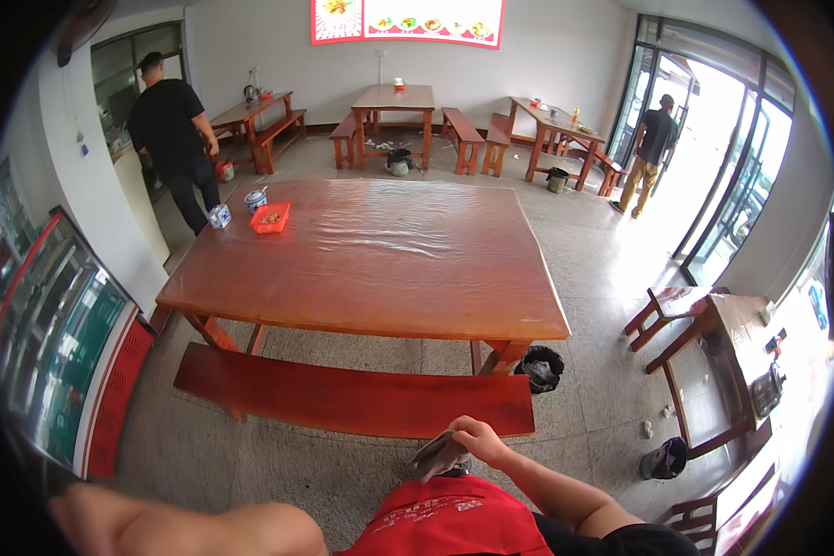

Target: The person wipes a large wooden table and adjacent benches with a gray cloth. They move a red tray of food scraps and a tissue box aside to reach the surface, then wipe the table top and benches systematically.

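My right hand [473, 435] is closed on a folded grey cloth [438, 456], held in front of my red apron [449, 524]. Just beyond it runs a long red-brown bench [352, 391]. Behind the bench stands a wooden table [371, 269] under a clear, wrinkled plastic cover. Toward its far left corner sit a red basket [270, 219] with small things in it, a blue-and-white lidded jar [256, 199] and a small blue-and-white box [219, 216]. My left hand [76, 521] is out at the lower left, smeared by motion, so its fingers cannot be made out.
A red-based glass display case [111, 408] stands at left. Black bins [539, 369] stand by the table's right end and near the right-hand table [746, 343]. One person [171, 130] is at the back left, another [653, 148] by the glass doors. More tables [394, 97] and benches line the far wall.
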Action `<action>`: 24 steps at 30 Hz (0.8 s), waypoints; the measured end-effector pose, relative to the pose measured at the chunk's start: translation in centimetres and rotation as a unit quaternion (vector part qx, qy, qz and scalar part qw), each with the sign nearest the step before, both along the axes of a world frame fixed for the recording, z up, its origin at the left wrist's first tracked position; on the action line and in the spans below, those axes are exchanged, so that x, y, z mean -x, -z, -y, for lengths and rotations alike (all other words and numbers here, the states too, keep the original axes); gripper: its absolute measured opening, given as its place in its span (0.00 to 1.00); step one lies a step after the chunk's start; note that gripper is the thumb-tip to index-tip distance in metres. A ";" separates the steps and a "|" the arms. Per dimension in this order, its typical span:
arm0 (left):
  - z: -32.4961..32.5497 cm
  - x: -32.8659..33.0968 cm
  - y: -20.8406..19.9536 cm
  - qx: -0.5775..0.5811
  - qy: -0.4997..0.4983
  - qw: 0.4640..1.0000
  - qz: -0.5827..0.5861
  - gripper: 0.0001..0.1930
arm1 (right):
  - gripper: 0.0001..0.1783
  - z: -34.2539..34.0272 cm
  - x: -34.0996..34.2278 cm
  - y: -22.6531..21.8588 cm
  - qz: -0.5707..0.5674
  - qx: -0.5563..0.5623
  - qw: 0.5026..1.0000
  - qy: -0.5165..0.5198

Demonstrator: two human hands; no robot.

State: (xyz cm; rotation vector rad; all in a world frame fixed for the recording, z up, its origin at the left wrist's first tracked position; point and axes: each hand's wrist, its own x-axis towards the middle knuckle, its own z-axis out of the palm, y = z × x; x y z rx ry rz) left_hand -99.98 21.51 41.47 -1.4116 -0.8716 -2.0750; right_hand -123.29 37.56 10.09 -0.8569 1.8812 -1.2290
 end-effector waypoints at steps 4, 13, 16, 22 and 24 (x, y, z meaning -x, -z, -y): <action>0.5 4.6 8.2 -0.171 -0.280 0.926 0.186 0.07 | 0.09 0.5 -0.2 -2.8 0.077 0.003 0.997 -0.016; 0.1 10.2 24.8 0.317 -0.310 0.740 0.505 0.25 | 0.09 2.8 -0.6 -7.1 0.071 0.142 0.973 -0.166; 0.4 10.0 23.9 0.300 -0.251 0.719 0.574 0.25 | 0.08 2.4 -0.1 -8.8 0.067 0.150 0.969 -0.185; 1.5 8.7 24.0 0.340 -0.341 0.651 0.587 0.16 | 0.07 3.0 0.7 -12.5 -0.159 0.192 0.949 -0.195; 1.9 8.0 24.5 0.351 -0.383 0.623 0.585 0.14 | 0.07 2.8 0.9 -13.2 -0.213 0.178 0.947 -0.162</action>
